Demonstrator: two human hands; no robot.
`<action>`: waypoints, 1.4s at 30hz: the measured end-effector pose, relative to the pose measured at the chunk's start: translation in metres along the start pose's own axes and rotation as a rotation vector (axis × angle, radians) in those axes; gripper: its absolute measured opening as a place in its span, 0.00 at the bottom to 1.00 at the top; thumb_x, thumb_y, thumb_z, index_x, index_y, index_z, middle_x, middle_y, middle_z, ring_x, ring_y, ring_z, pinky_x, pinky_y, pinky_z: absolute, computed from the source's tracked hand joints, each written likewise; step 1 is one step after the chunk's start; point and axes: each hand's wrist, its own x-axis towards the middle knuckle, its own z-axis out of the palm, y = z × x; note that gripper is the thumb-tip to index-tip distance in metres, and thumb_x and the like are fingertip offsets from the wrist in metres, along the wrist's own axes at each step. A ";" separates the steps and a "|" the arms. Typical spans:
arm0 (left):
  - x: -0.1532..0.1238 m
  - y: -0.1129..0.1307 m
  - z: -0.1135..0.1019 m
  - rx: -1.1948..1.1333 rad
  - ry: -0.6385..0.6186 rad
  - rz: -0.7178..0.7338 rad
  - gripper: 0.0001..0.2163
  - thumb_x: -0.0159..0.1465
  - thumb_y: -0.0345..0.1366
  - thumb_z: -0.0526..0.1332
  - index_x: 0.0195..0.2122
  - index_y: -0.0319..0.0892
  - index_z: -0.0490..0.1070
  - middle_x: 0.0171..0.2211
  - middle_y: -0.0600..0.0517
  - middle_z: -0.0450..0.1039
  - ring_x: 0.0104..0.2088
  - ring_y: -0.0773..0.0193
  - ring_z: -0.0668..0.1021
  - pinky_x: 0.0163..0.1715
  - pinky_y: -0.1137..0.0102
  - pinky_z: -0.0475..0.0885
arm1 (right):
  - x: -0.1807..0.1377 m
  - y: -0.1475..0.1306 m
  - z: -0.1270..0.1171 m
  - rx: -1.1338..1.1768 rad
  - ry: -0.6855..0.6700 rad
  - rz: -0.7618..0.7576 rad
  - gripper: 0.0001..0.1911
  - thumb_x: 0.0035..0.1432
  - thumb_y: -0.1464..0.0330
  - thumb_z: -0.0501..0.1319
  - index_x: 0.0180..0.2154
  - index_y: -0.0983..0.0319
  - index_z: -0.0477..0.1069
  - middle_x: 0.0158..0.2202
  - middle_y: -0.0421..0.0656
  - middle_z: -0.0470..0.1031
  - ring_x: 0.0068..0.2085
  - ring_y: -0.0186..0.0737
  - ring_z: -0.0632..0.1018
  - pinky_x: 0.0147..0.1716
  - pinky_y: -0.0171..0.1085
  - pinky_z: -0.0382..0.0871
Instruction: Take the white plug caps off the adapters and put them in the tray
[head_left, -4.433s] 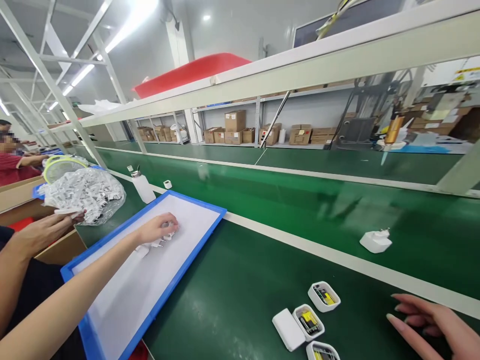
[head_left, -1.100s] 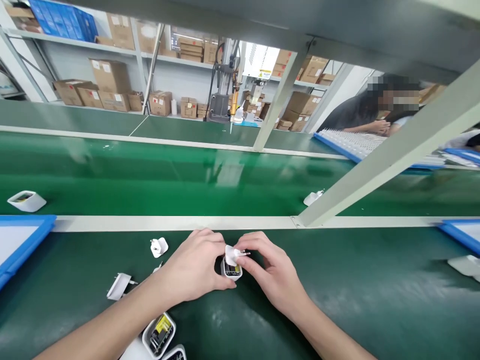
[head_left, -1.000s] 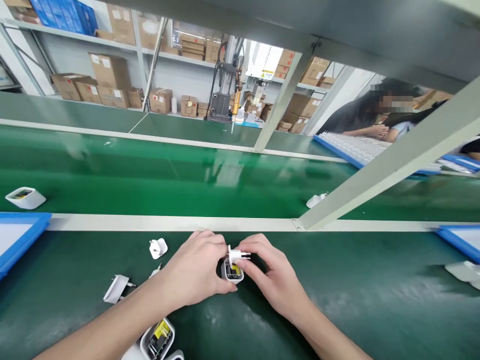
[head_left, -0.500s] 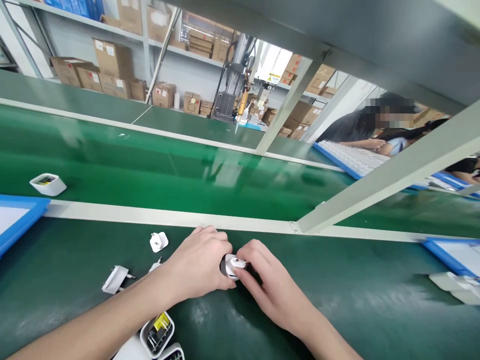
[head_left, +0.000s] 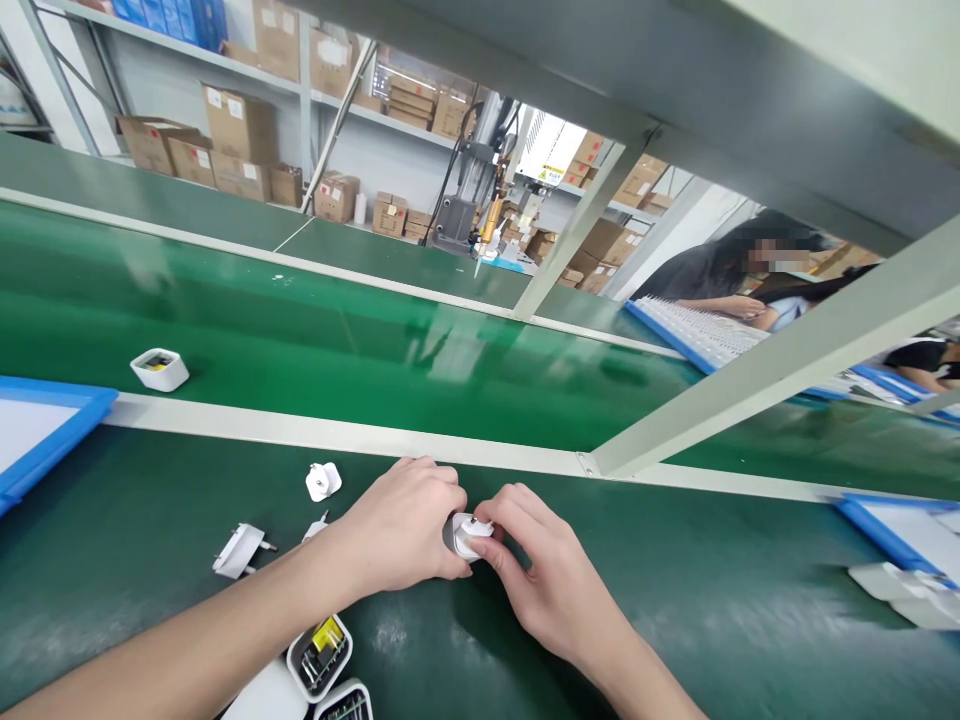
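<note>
My left hand is wrapped round a small white charger housing at the middle of the green bench. On its end, my right hand pinches a white plug piece between thumb and fingers. The two parts touch; how deeply they fit together I cannot tell. Left of my hands lie a white plug piece and a two-pin plug. Another plug is partly behind my left forearm. Below that forearm, an open charger housing shows a circuit board with a yellow part, beside another open housing.
An open white housing sits on the green conveyor belt beyond the pale rail. Blue-edged trays stand left and right, with white housings near the right one. A slanted post rises at right. A person sits across the line.
The housing on the belt has moved right. In my hands, the white plug piece now sits flatter against the charger housing, with less dark gap showing. The view has tilted slightly.
</note>
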 end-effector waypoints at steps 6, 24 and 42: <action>0.000 0.000 0.001 -0.029 0.000 -0.009 0.14 0.53 0.44 0.74 0.30 0.42 0.73 0.34 0.52 0.75 0.41 0.55 0.76 0.42 0.64 0.68 | 0.000 -0.006 0.008 -0.159 0.004 0.008 0.13 0.72 0.72 0.49 0.33 0.59 0.62 0.31 0.42 0.66 0.34 0.42 0.66 0.32 0.40 0.60; 0.032 -0.091 -0.104 0.548 0.093 -0.487 0.24 0.68 0.54 0.59 0.55 0.39 0.70 0.55 0.42 0.71 0.55 0.51 0.73 0.55 0.54 0.69 | 0.011 0.044 0.012 0.159 0.292 0.310 0.19 0.68 0.51 0.54 0.48 0.59 0.65 0.35 0.42 0.72 0.33 0.41 0.75 0.32 0.39 0.72; -0.055 -0.042 -0.104 0.447 -0.031 -0.220 0.13 0.66 0.40 0.60 0.51 0.46 0.70 0.48 0.48 0.75 0.45 0.53 0.79 0.38 0.66 0.72 | 0.002 -0.045 0.030 0.228 -0.307 -0.127 0.21 0.75 0.64 0.49 0.66 0.46 0.61 0.64 0.46 0.59 0.61 0.42 0.70 0.58 0.40 0.72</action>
